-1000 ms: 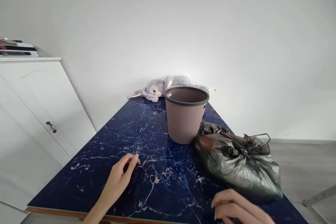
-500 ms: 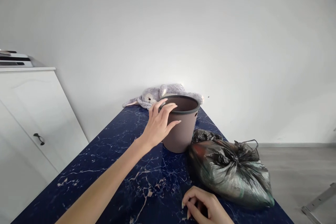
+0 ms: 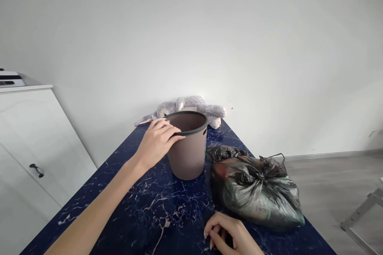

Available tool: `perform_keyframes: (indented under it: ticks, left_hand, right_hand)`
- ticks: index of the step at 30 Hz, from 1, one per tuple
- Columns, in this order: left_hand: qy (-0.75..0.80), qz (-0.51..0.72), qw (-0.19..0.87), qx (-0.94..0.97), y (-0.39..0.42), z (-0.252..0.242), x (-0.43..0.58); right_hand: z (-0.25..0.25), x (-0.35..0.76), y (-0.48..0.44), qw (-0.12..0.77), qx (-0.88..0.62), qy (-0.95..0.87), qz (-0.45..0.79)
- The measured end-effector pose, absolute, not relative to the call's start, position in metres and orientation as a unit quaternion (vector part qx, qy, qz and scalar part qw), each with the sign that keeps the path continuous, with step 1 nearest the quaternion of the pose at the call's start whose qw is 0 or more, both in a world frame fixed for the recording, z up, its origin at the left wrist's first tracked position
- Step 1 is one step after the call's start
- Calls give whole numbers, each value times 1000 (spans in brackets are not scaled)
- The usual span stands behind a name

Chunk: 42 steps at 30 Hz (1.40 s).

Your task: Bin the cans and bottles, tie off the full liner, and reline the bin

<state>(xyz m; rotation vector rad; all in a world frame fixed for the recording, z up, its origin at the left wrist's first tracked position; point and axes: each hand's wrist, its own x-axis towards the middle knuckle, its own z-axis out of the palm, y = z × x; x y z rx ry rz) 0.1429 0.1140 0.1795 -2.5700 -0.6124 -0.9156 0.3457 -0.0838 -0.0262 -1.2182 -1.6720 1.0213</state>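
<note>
My left hand (image 3: 160,140) grips the near left rim of a brown trash can (image 3: 188,155) with a dark rim, fingers over the edge and thumb outside. The can stands upright on a dark blue marbled table (image 3: 131,211), and nothing shows inside it from here. My right hand (image 3: 229,233) rests low at the table's near side with its fingers curled; whatever they may hold is hidden. Just beyond it lies a full, knotted black plastic bag (image 3: 260,191), with faint colours showing through.
A grey plush rabbit (image 3: 206,108) lies at the table's far end against the wall (image 3: 191,40). To the left is a white cabinet (image 3: 26,143) with a black handle. A metal frame (image 3: 360,211) stands on the floor at the right.
My left hand has closed on the can's rim, and the can has shifted left and nearer, away from the bag. My right hand stays about where it was. The view has turned slightly.
</note>
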Motion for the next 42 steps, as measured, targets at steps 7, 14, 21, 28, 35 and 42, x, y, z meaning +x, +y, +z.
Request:
perform_keyframes:
  ticks: [7,14,21,28,35,42]
  left_hand:
    - [-268,-330,149,-893,104,191,89]
    - [-280,-332,137,-890,94,185,66]
    - [-374,-502,102,-773,50,149,60]
    - [-514,-370,-183,-752,14,30,3]
    - [-557,-345,-369,-659,18,1,-19]
    - [-573,-324,-353,-665,15,-1,-21]
  right_hand:
    - [-24,346,-84,407,-487,-663,397]
    - [-28,346,-83,400,-485,-668,399]
    - [-25,347,-85,399,-485,-669,398]
    - [-29,348,-85,396,-491,-659,409]
    - [-40,350,-83,387,-492,-674,393]
    - [-36,349,-86,397,-494,-659,405]
